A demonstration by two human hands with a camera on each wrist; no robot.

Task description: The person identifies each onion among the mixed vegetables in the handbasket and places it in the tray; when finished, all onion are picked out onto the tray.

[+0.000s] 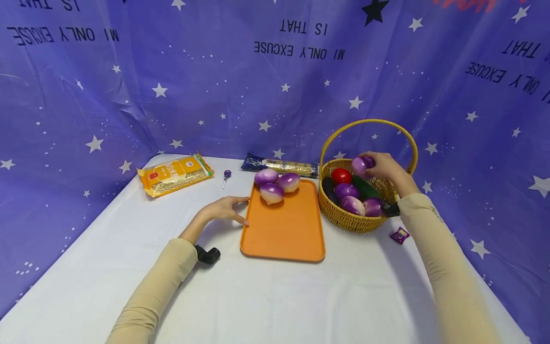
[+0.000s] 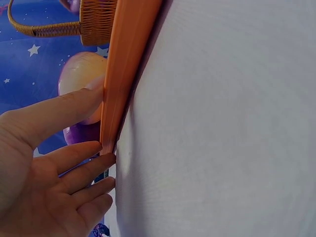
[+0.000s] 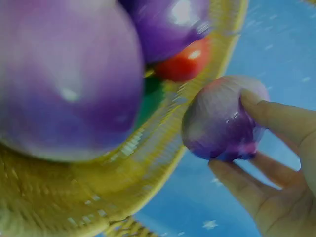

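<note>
Both arms wear snug beige sleeves [image 1: 447,267] to the wrists, hands bare.

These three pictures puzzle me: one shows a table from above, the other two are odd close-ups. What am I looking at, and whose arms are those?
No machine here: a person works with bare hands and wears three cameras. The wide picture comes from the head camera, looking down at a white table. The other two come from cameras on each wrist, so they sit very close to the hands.

On the table lies an orange tray with three purple onions at its far end. Right of it stands a wicker basket holding more purple onions, a red tomato and something dark green. Behind lie a yellow noodle packet and a dark packet.

The left hand rests with straight fingers against the tray's edge. The right hand holds one purple onion above the basket; the right wrist picture shows that grip close up.
</note>
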